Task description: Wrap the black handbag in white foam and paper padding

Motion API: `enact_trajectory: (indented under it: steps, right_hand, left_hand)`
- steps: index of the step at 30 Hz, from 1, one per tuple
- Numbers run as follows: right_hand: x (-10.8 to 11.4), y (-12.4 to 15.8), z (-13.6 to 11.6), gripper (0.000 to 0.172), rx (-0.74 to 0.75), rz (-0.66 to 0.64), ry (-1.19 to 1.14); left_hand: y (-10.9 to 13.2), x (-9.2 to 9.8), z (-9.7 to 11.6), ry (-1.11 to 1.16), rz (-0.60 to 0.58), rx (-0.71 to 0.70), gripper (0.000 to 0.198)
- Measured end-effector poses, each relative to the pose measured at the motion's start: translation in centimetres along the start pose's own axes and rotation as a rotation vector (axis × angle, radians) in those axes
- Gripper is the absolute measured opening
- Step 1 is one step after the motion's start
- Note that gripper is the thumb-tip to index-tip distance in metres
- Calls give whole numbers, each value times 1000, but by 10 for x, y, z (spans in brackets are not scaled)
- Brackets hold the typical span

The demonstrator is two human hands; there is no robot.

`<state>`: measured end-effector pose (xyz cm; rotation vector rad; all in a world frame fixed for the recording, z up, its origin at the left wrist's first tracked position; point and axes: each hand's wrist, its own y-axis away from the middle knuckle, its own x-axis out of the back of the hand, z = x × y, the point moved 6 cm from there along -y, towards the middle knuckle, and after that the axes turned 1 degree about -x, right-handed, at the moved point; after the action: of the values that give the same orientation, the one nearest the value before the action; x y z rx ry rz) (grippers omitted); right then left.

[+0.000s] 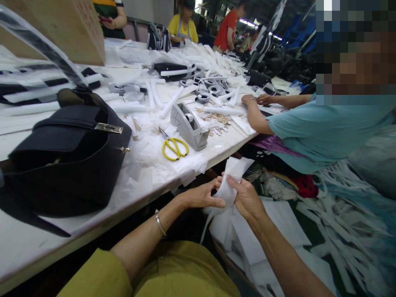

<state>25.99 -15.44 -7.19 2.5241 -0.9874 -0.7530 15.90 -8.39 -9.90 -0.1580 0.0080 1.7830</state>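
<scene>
A thin white foam sheet (233, 171), bent over on itself, is held up in front of me just off the table's edge. My right hand (249, 200) pinches it, thumb on the near face. On its other side my left hand (204, 194) is curled around the sheet's lower part, its fingertips partly hidden behind it. To the left on the table stands a black handbag (71, 165) with its flap raised and a metal clasp. Yellow-handled scissors (175, 148) lie beside a grey tape dispenser (190, 126).
White foam strips and wrapped straps cover the table (123, 212). Below right are stacked white sheets (250, 235) and a heap of loose strips (349, 231). A co-worker in a teal shirt (309, 128) works close on the right. A cardboard box (62, 29) stands back left.
</scene>
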Motion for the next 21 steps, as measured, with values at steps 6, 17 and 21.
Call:
enact_trajectory:
  steps: [6,17,21]
  right_hand:
    - [-2,-13,7,21,-8,87,-70]
    - [21,-78,59,13,-196,112,-64]
    - [31,-96,73,15,-288,91,-46]
  left_hand:
    - [3,-26,-42,406,-37,232,71]
    - [13,-48,-95,1080,47,444,62]
    - [13,-41,-101,1057,90,463,47]
